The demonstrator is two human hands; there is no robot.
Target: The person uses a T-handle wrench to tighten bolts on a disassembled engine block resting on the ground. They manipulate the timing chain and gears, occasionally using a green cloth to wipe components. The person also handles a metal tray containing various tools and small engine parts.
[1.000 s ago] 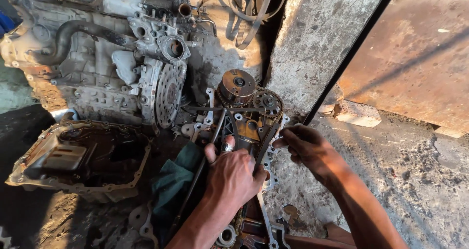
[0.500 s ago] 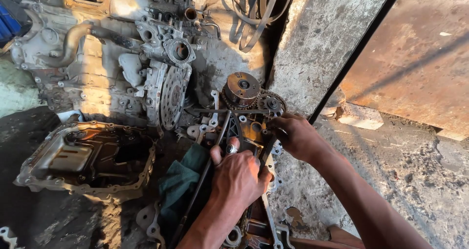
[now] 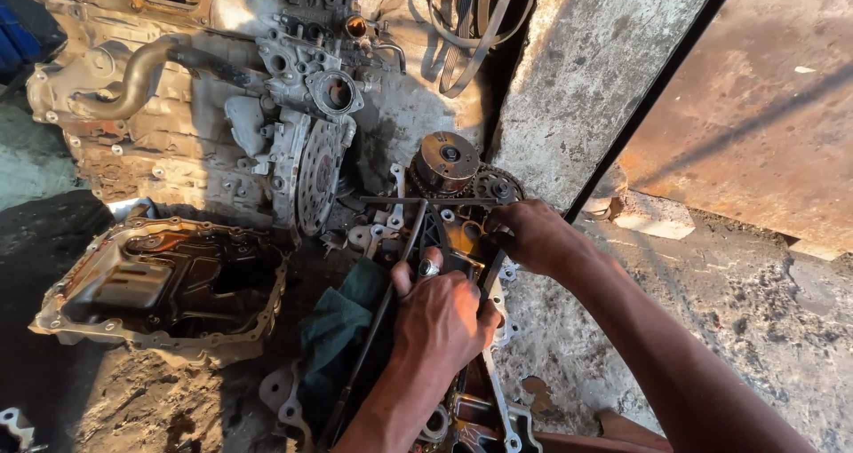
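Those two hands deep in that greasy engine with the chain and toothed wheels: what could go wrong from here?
Fingers could get pinched: the right hand rests against the chain just below the toothed wheel, so a sudden turn might trap them. The left hand presses on oily metal and could slip onto sharp edges. The green rag lies beside the chain and might snag.

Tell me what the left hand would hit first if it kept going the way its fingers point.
The left hand points up the frame along the oily engine front. Going straight on, it would probably first meet the round cam pulley beside the toothed sprocket; depth is hard to judge here.
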